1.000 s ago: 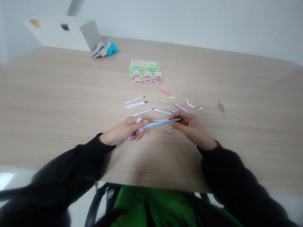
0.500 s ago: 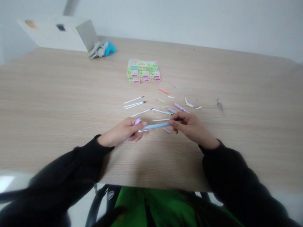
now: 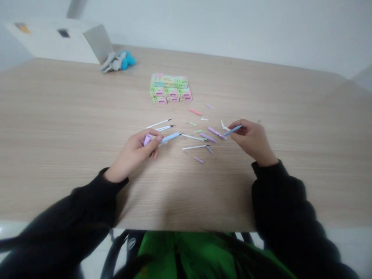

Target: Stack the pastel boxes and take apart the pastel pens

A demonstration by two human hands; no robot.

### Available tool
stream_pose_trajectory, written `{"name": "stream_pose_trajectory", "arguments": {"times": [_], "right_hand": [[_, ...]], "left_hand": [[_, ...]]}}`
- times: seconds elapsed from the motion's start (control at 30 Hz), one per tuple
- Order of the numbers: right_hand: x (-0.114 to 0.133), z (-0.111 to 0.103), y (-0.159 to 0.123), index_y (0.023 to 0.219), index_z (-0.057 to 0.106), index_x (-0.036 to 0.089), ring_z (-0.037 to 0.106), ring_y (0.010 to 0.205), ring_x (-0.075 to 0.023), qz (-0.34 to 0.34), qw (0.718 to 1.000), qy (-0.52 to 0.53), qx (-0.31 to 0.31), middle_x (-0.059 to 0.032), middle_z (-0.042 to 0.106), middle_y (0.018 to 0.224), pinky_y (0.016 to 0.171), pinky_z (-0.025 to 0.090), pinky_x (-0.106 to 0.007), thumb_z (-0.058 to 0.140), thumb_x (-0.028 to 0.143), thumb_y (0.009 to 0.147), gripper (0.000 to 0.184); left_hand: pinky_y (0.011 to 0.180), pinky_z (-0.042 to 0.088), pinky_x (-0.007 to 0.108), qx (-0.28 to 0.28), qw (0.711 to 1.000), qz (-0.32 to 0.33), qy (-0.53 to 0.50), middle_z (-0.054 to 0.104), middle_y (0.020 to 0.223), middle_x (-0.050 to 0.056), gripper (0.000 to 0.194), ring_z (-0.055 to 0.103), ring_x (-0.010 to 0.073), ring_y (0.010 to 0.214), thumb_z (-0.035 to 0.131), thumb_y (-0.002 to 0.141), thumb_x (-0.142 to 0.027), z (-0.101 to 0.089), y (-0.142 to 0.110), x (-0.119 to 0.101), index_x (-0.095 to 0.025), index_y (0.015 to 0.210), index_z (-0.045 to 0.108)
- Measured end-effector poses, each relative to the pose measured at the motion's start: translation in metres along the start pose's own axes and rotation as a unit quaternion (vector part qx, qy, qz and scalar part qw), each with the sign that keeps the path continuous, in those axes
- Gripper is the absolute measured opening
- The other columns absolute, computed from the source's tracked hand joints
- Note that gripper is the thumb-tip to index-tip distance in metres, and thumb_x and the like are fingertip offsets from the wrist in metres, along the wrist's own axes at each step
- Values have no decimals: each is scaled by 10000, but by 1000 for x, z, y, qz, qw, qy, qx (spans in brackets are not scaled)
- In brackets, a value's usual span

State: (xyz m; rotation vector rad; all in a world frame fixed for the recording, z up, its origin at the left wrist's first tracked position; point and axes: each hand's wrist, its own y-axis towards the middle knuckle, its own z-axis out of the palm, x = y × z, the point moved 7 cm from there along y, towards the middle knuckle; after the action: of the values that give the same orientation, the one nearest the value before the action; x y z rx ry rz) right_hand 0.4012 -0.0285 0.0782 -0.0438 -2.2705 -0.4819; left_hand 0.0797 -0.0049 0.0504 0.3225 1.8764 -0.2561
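Nearest, and left of the stacked green-and-pink cardboard cartons on their near side, the left hand grips a slim pale blue plastic barrel with a dark tip, plus a lilac plastic tube. Near-right of the cartons, the right hand pinches a tapered blue plastic piece. A light, level grip seems best, the dark tip clear of knocks. Thin white rods lie nearer than the cartons on the pale wood-grain tabletop. Beyond-left of them sit a crumpled grey-and-blue fabric bundle and a white box; behind, a pale wall.
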Motion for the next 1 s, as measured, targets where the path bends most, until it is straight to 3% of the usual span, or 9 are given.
{"name": "stream_pose_trajectory", "arguments": {"times": [0.2, 0.33, 0.47, 0.63, 0.8, 0.87, 1.0], "right_hand": [[-31, -12, 10, 966, 731, 144, 594, 646, -185, 37, 984, -172, 34, -76, 692, 763, 628, 462, -320, 586, 243, 824, 226], [-59, -19, 16, 1060, 709, 119, 623, 751, -234, 81, 961, -264, 28, -143, 717, 903, 702, 474, -352, 470, 207, 867, 319], [-71, -2, 14, 1071, 716, 105, 646, 871, -269, 72, 948, -300, 83, -164, 729, 957, 790, 481, -371, 431, 177, 858, 363], [-69, 0, 9, 1140, 715, 138, 660, 844, -256, 63, 949, -295, 96, -115, 738, 918, 791, 491, -361, 497, 225, 847, 376], [-90, -22, 9, 1165, 689, 124, 670, 948, -302, 151, 927, -342, 37, -155, 736, 1004, 821, 491, -384, 500, 242, 867, 372], [-101, -25, 9, 1161, 681, 126, 665, 988, -312, 178, 920, -349, 28, -173, 728, 1037, 837, 489, -391, 485, 244, 884, 359], [-115, -19, 11, 1193, 648, 111, 654, 1023, -321, 187, 919, -343, 41, -198, 710, 1086, 846, 481, -395, 459, 256, 912, 369]], "left_hand": [[482, 353, 213, -160, 981, 56, 95, 550, 583, -35, 179, 437, 88, 491, 658, 802, -354, -30, -2, -12, -177, 825, 660], [555, 378, 215, -259, 941, 138, 165, 607, 666, -18, 175, 486, 91, 583, 657, 816, -330, -45, -11, -21, -158, 802, 689], [619, 391, 220, -329, 888, 179, 266, 615, 710, -9, 202, 513, 94, 633, 597, 875, -318, -62, -13, -23, -143, 875, 699], [632, 383, 240, -377, 852, 110, 346, 593, 717, 2, 242, 534, 123, 653, 569, 878, -331, -94, 2, -6, -142, 938, 707], [658, 407, 249, -414, 839, 45, 352, 618, 756, 22, 269, 551, 148, 696, 558, 858, -323, -123, 10, 14, -135, 967, 718], [641, 398, 244, -407, 845, 13, 347, 608, 733, 14, 262, 546, 148, 682, 557, 849, -317, -127, 14, 24, -139, 954, 716], [631, 385, 231, -336, 880, -44, 332, 601, 720, -1, 213, 553, 145, 694, 567, 834, -293, -117, 25, 42, -151, 923, 699]]}}
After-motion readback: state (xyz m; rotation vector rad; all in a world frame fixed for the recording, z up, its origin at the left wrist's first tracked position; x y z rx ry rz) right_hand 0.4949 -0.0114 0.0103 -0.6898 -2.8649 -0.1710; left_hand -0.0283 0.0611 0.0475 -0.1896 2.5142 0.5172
